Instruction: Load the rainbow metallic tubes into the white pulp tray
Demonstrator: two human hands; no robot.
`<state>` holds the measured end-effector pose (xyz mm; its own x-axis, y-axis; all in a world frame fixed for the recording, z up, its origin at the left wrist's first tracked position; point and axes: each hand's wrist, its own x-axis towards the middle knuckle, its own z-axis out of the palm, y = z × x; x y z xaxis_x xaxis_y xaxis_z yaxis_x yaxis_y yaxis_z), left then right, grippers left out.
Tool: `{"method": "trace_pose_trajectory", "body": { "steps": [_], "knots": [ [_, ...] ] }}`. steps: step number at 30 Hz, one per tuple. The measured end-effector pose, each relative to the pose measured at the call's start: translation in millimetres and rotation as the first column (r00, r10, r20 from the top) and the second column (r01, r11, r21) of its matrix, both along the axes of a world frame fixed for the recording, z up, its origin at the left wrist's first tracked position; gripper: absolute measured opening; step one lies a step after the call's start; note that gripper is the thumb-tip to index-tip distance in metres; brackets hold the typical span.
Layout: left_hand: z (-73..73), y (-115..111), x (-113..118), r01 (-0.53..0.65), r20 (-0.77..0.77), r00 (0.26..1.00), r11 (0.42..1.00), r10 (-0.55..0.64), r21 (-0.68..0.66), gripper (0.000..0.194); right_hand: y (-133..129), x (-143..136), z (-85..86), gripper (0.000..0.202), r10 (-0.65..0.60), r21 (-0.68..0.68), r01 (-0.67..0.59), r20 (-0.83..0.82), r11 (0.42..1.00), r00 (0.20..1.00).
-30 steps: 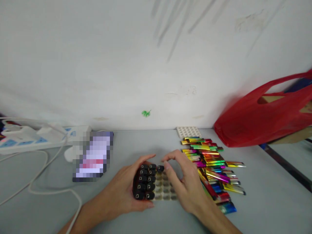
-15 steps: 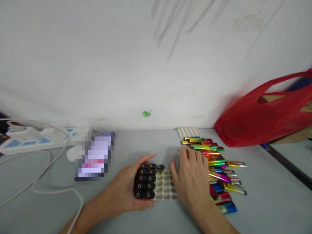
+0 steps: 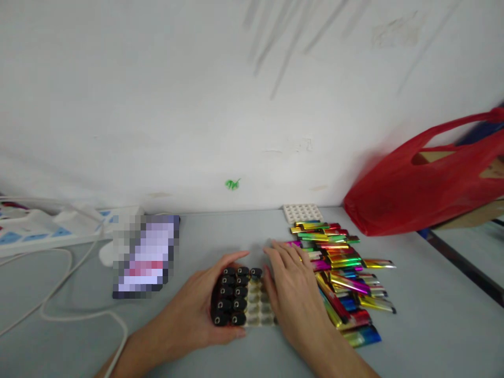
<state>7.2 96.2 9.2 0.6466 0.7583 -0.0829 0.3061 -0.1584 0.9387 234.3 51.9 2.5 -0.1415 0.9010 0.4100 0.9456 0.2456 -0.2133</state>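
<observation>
My left hand curls around the left end of a pale grid tray, thumb and fingers along its two sides. Black-ended lighters stand upright in the tray's left columns, with a single one at the top of the following column. Over the tray's right edge is my right hand, palm down with its fingers bent together. Whatever lies under those fingers is hidden. Right beside it spreads a pile of shiny, many-coloured lighters.
A second pale grid tray lies by the wall behind the pile. At the right stands a red plastic bag. On the left are a blurred-out phone, a white power strip and a loose white cable.
My right hand has moved left from the pile towards the tray, uncovering more lighters. My left hand keeps its hold on the tray. The whole view has shifted slightly.
</observation>
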Motion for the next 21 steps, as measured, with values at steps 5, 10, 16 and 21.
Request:
{"method": "trace_pose_trajectory", "body": {
  "steps": [5, 10, 16, 21],
  "knots": [
    [2.3, -0.4, -0.3, -0.02, -0.035, 0.999, 1.0, 0.02, 0.009, 0.107, 1.0, 2.8, -3.4, 0.039, 0.08, 0.014, -0.079, -0.025, 0.997, 0.997],
    [-0.4, -0.5, -1.1, -0.011, -0.023, 1.0, 1.0, 0.011, 0.004, 0.11, 6.0, 8.5, -8.9, 0.043, -0.016, 0.011, 0.016, 0.048, 1.0, 0.999],
    [-5.6, 1.0, -3.1, 0.0, -0.037, 0.999, 0.999, 0.002, 0.053, 0.113, 8.8, 12.4, -1.0, 0.04, 0.082, -0.076, -0.088, -0.088, 0.993, 0.993],
    [-2.7, 0.3, -2.6, -0.009, -0.05, 0.999, 0.997, 0.012, 0.073, 0.111, 10.4, 17.5, 1.3, 0.029, 0.069, -0.1, -0.082, -0.126, 0.992, 0.99]
  ]
}}
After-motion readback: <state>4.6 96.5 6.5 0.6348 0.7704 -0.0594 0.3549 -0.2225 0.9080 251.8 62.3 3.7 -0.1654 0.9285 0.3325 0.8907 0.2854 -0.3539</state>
